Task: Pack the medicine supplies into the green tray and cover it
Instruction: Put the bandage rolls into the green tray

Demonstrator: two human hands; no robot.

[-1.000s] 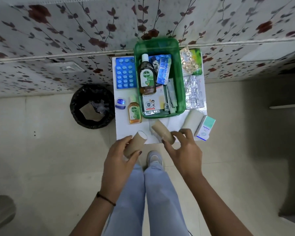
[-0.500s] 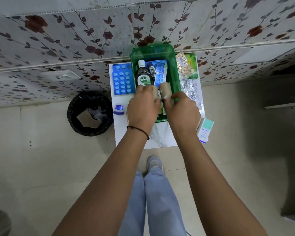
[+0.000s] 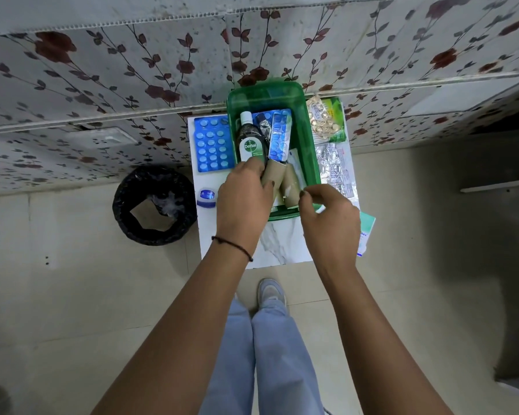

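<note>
The green tray (image 3: 309, 136) stands on a small white table against the wall. Inside it are a dark Dettol bottle (image 3: 250, 142), a blue blister strip (image 3: 279, 136), flat sachets and two tan bandage rolls. My left hand (image 3: 243, 202) reaches over the tray's near left part, its fingers around the left roll (image 3: 274, 175). The right roll (image 3: 292, 187) lies beside that one, untouched. My right hand (image 3: 327, 226) hovers at the tray's near right corner, fingers loosely curled and empty.
On the white table (image 3: 279, 244) lie a blue blister pack (image 3: 212, 145) and small blue jar (image 3: 206, 196) left of the tray. To the tray's right are gold pill packs (image 3: 324, 121), silver strips (image 3: 334, 166) and a teal box (image 3: 366, 232). A black bin (image 3: 155, 205) stands on the floor at left.
Both hands carried the tan rolls from the table's near edge into the tray. My right hand has let go of its roll and drawn back towards me.
</note>
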